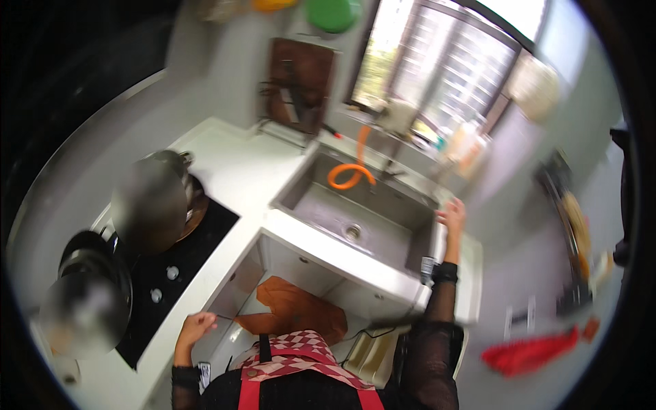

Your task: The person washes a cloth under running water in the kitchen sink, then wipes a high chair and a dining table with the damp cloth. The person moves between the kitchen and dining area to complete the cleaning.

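My right hand (452,215) is raised near the right end of the stainless steel sink (328,207), blurred, with its fingers apart and nothing seen in it. Inside the sink, an orange hose (363,146) hangs in a loop above the bare basin and its drain (353,232). A tap (390,161) stands at the back rim. My left hand (197,328) hovers by the front edge of the white counter (225,256), near the black cooktop (200,256). Its fingers are loosely bent, and I see nothing held there.
Two lidded pots, one at the back (148,205) and one nearer (84,312), stand on the cooktop. Blurred bottles (464,146) line the windowsill. A rack with a brown board (302,56) and knives stands behind. A brown mat (307,307) covers floor; a red cloth (533,353) hangs right.
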Demonstrator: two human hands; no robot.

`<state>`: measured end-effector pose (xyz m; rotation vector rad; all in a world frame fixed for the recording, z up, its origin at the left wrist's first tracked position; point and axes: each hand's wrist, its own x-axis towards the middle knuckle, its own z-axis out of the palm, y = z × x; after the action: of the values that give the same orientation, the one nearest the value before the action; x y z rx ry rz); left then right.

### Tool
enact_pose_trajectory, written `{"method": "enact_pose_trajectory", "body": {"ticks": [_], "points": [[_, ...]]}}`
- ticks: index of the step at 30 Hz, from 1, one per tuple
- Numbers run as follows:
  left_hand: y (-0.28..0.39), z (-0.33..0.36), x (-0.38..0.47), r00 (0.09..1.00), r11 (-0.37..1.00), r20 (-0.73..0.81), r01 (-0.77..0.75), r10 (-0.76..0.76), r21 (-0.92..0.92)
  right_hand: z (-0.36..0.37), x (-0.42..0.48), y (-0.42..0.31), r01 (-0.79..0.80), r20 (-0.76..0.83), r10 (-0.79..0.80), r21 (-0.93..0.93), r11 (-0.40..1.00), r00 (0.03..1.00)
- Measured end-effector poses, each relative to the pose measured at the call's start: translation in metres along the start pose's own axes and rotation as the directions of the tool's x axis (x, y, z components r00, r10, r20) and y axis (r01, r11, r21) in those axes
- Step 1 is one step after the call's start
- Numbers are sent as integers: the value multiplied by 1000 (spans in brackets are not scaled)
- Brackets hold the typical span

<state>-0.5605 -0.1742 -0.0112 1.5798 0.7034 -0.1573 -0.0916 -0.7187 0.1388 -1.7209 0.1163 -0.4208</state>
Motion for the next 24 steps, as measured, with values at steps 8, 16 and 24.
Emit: {"method": "enact_pose_trajectory", "body": {"ticks": [8, 16, 24], "points": [[10, 49, -33, 915, 998, -398, 43, -60, -50, 61, 248, 34, 27, 114, 18, -387, 922, 993], [-4, 101, -104, 778, 945, -545, 195, -311, -261, 192, 258, 67, 247, 218, -130, -694, 676, 967], [-26, 113, -147, 736, 931, -589, 161, -335, -328, 198, 98, -1, 705, 87, -702, -154, 692, 707]]}}
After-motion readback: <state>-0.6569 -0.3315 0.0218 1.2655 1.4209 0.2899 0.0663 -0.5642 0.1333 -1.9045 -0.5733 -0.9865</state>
